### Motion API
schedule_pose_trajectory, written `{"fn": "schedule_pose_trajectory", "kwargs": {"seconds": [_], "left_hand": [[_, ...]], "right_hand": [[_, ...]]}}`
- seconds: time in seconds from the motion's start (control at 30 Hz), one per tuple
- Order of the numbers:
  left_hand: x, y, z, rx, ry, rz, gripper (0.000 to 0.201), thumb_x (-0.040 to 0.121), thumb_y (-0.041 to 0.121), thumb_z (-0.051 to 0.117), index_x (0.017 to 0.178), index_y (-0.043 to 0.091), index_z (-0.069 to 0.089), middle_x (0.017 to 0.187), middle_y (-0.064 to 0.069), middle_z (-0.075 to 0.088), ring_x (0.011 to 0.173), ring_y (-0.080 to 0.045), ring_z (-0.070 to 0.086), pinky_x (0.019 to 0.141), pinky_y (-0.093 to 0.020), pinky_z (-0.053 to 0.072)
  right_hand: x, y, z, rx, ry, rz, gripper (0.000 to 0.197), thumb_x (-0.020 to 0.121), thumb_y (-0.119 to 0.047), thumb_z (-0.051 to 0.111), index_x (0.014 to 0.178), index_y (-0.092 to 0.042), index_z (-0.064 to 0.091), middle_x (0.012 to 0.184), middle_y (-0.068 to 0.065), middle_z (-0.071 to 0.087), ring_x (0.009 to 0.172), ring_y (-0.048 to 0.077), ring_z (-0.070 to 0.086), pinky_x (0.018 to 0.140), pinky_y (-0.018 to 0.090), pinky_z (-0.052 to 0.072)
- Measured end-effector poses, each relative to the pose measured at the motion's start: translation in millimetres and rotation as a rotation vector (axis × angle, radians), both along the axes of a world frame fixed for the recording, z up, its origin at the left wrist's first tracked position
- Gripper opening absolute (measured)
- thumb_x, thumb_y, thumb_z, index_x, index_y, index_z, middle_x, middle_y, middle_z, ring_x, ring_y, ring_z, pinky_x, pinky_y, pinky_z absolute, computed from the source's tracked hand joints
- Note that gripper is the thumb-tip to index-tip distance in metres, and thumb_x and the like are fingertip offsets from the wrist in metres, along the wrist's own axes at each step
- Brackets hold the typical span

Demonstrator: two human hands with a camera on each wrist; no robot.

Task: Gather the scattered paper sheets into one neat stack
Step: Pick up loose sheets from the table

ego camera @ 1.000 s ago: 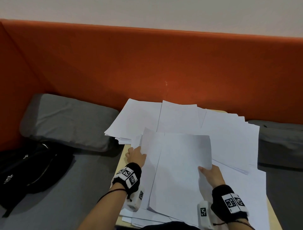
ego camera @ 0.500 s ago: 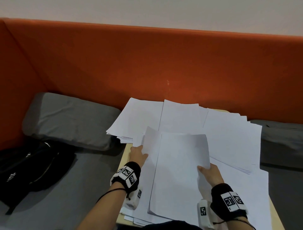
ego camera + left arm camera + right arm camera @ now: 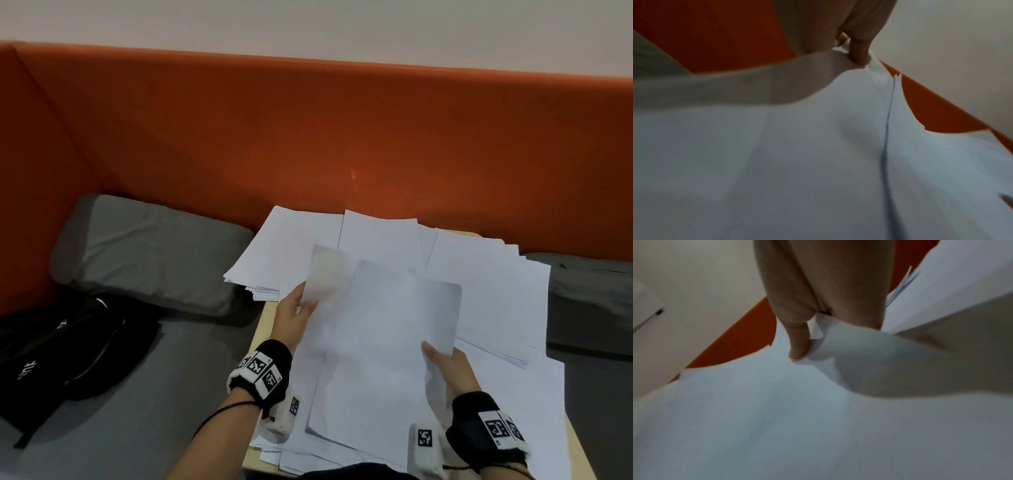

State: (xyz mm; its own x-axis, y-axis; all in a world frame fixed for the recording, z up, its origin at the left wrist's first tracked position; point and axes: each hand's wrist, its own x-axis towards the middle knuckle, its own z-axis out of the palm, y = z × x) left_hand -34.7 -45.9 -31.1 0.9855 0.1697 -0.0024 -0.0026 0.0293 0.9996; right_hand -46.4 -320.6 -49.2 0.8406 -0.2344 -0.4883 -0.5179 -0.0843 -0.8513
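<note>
- Both hands grasp paper: the left hand [image 3: 294, 317] pinches the left edge of a raised sheet [image 3: 325, 274], thumb on top, and the right hand [image 3: 447, 368] pinches the right edge of the bundle of sheets [image 3: 383, 349] in the middle.
- From the left wrist view, one fingertip [image 3: 859, 53] presses the edge of the paper; from the right wrist view, the thumb [image 3: 798, 344] lies on the sheet and bends it.
- Other loose sheets [image 3: 489, 291] lie spread and overlapping on the small table [image 3: 262, 325], some reaching over its far-left edge.
- A grey cushion [image 3: 147, 250] and a black bag [image 3: 68, 346] lie left of the table, before the orange backrest [image 3: 308, 137].
</note>
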Motion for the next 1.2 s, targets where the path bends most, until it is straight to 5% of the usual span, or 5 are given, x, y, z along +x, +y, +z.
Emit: {"fn": "schedule_pose_trajectory", "kwargs": {"seconds": [0.17,0.37,0.5,0.67,1.2], "left_hand": [[-5.8,-17.2,22.0,-0.038,0.117,-0.172,0.045,0.092,0.030,0.055,0.135,0.033,0.040,0.123,0.000,0.060,0.109,-0.017,0.061,0.094,-0.034,0.051],[-7.9,-34.1,55.1,-0.004,-0.030,-0.209,0.030,0.092,-0.001,0.050,0.112,0.017,0.062,0.111,0.000,0.069,0.105,-0.017,0.065,0.091,-0.031,0.052],[-2.5,-29.7,94.4,-0.013,-0.210,-0.177,0.023,0.092,0.005,0.053,0.102,0.024,0.061,0.094,0.011,0.070,0.088,-0.002,0.064,0.076,-0.017,0.049],[-1.7,-30.4,122.4,0.124,-0.432,-0.044,0.027,0.086,0.016,0.052,0.109,0.029,0.047,0.098,0.018,0.059,0.088,0.008,0.060,0.080,-0.014,0.049],[-6.5,-27.0,139.5,0.129,-0.507,0.168,0.025,0.083,0.016,0.055,0.108,0.021,0.050,0.093,0.015,0.059,0.084,0.008,0.059,0.075,-0.012,0.049]], "right_hand": [[-2.7,14.2,16.7,0.208,-0.047,-0.014,0.029,0.090,-0.017,0.059,0.117,-0.004,0.056,0.100,0.012,0.065,0.090,0.029,0.061,0.072,0.035,0.047],[0.7,18.8,38.9,0.304,-0.199,-0.012,0.016,0.094,-0.015,0.053,0.110,-0.012,0.055,0.103,0.016,0.064,0.079,0.017,0.056,0.060,0.020,0.050],[9.6,13.0,54.4,0.343,-0.371,0.054,0.062,0.054,-0.051,0.084,0.101,-0.022,0.056,0.110,0.016,0.066,0.083,0.016,0.067,0.072,0.026,0.053],[19.6,20.4,101.5,0.167,-0.660,-0.037,0.044,0.085,0.003,0.060,0.114,-0.020,0.037,0.094,0.004,0.063,0.068,-0.004,0.065,0.064,0.011,0.053],[6.0,37.7,138.3,0.000,-0.740,0.053,0.004,0.088,-0.005,0.057,0.087,-0.007,0.061,0.060,-0.028,0.066,0.057,-0.012,0.060,0.055,0.004,0.046]]}}
